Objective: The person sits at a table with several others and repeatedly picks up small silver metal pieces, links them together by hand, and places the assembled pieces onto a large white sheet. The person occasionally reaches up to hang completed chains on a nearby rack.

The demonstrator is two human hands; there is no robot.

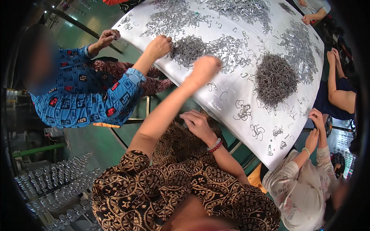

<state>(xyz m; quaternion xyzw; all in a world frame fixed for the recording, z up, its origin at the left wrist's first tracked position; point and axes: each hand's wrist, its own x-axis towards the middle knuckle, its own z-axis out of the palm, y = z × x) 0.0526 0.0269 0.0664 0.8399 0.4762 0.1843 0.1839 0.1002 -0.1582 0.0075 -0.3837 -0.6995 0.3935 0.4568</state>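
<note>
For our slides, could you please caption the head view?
Left hand beside piled metal hooks on a white table, right hand over the lap.

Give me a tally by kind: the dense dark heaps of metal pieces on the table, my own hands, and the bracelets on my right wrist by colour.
Dense dark heaps: 2
Your hands: 2
Red bracelet: 1
Pale bracelet: 1
Total: 6

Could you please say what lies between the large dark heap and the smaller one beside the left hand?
The head view shows bent metal pieces scattered on the white tabletop between the large heap and smaller heap.
</note>
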